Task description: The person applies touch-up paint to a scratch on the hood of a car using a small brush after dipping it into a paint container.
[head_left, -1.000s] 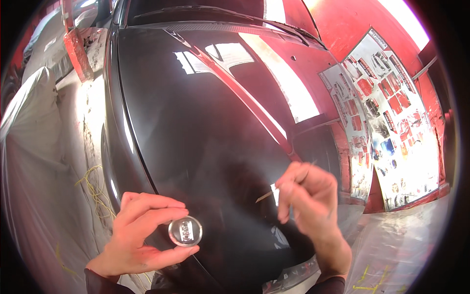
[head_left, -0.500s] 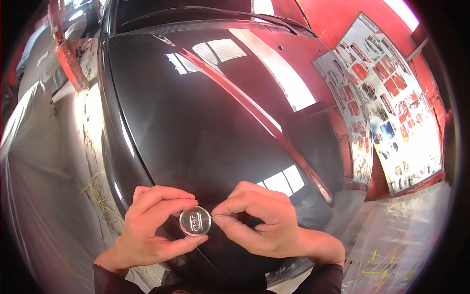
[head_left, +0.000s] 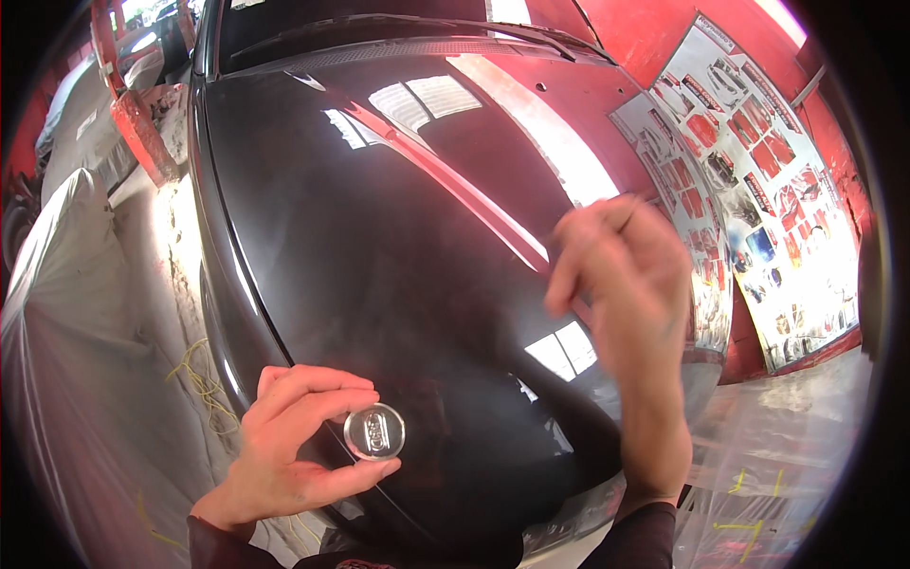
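My left hand (head_left: 289,446) grips a round silver cap (head_left: 374,431) by its rim, between thumb and fingers. The cap has a raised emblem on its dark face, which is turned up toward me. It is held above the front of a glossy black car hood (head_left: 379,284). My right hand (head_left: 621,280) is raised over the right side of the hood, well apart from the cap. Its fingers are curled together and blurred by motion; anything between them is too smeared to make out.
Wipers (head_left: 493,33) lie at the windshield's base. To the left, a plastic-covered shape (head_left: 85,360) stands beside a red post (head_left: 142,133) and a loose yellow cord (head_left: 204,389). Picture posters (head_left: 758,190) hang on the red wall at right. Plastic sheeting (head_left: 777,436) is below them.
My right hand has left the cap's edge, where it pinched something thin, and swung up and right over the hood. The left hand still grips the cap, nearly in place.
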### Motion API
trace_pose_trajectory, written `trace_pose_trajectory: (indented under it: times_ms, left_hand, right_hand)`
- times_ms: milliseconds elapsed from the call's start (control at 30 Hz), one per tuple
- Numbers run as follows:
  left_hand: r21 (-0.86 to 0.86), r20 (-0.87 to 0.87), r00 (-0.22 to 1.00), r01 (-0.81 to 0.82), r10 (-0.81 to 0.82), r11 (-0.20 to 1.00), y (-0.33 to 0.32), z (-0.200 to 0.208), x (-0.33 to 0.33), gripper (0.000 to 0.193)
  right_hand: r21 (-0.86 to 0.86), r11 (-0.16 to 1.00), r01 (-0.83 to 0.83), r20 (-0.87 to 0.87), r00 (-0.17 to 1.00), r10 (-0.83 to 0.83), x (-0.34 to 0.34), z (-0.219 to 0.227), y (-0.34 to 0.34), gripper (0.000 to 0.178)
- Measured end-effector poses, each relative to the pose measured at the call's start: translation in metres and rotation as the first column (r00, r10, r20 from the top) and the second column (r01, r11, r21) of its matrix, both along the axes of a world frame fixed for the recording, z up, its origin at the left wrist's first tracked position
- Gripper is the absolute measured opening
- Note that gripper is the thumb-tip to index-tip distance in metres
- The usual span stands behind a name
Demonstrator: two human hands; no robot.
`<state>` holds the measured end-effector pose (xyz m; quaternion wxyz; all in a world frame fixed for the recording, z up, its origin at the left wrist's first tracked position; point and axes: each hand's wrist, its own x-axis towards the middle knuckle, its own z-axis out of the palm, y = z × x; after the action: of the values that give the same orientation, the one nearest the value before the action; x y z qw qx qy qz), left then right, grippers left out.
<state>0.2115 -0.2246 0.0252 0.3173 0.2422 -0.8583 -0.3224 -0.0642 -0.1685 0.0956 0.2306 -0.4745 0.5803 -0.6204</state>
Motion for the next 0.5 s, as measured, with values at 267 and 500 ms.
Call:
trace_pose_trajectory:
  times_ms: [267, 500]
  left_hand:
    - [-0.043, -0.026, 0.999, -0.046, 0.045, 0.998, -0.003, -0.008, 0.013, 0.05]
    - [-0.058, -0.017, 0.996, -0.087, 0.086, 0.994, -0.009, -0.013, 0.023, 0.052]
  right_hand:
    - [-0.024, 0.999, 0.045, 0.118, 0.992, -0.042, -0.09, 0.009, -0.072, 0.021]
    - [0.178, 0.98, 0.092, 0.045, 0.994, -0.102, -0.121, -0.013, -0.117, 0.019]
